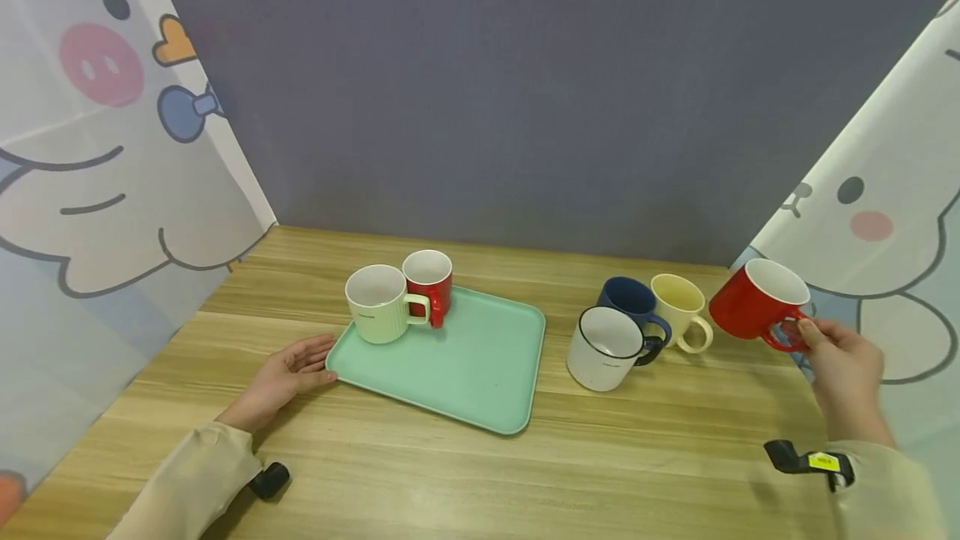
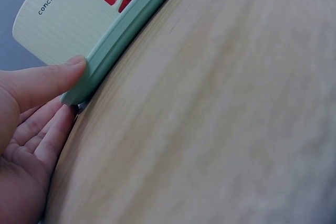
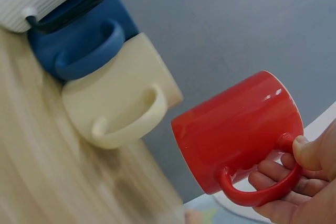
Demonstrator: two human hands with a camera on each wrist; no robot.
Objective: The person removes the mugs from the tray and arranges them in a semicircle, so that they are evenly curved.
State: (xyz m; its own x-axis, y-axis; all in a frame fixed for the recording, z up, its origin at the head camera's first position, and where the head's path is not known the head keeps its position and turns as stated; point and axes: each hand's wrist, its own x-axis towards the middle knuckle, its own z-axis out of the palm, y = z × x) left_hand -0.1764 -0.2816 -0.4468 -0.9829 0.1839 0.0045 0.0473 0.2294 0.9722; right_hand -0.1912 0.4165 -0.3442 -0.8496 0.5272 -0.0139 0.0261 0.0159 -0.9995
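- At the right of the frame, the right hand (image 1: 847, 361) pinches the handle of the glossy red mug (image 1: 735, 307), held up off the worktop (image 1: 375, 473); gripping there likely keeps fingers away from the rim.
- At centre left, the left hand (image 1: 288, 377) pinches the near-left corner of the green tray (image 1: 465, 373), thumb on the rim, fingers against the edge, probably to steady it.
- The tray carries two mugs at its upper left: a pale green mug (image 1: 378, 323) and a smaller red mug (image 1: 446, 294).
- Right of centre cluster a white mug (image 1: 592, 361), blue mug (image 1: 626, 297) and yellow mug (image 1: 672, 319), handles rightward, seemingly convenient for the right hand.
- The mugs' visible interiors show no contents.
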